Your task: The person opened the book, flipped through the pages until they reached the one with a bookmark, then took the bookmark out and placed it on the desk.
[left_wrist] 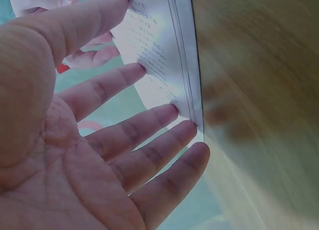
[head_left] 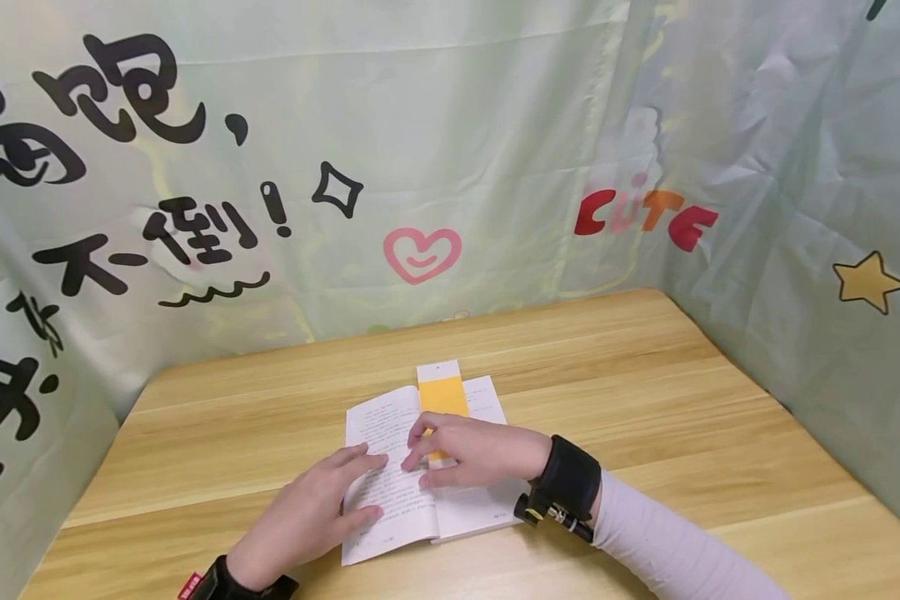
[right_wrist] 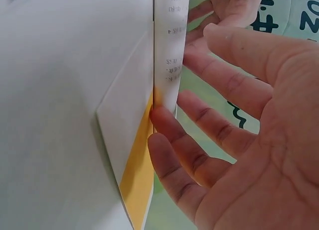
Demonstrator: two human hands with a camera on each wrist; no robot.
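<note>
An open book [head_left: 390,517] with printed pages lies on the wooden table. Along its inner fold rests a yellow and white bookmark [head_left: 442,395], its white end sticking out past the top of the pages. My left hand [head_left: 311,508] spreads its fingers over the left page, and in the left wrist view the fingertips [left_wrist: 172,110] come right at the paper near its outer edge. Over the fold, my right hand [head_left: 468,450] reaches across the bookmark with loosely bent fingers. In the right wrist view, two fingertips [right_wrist: 158,115] are beside the yellow part.
The wooden table [head_left: 645,400] extends around the book on every side. Behind it and at both sides hangs a pale green cloth [head_left: 495,150] printed with writing, a pink heart and a star. Black straps [head_left: 570,479] with small cameras sit on both wrists.
</note>
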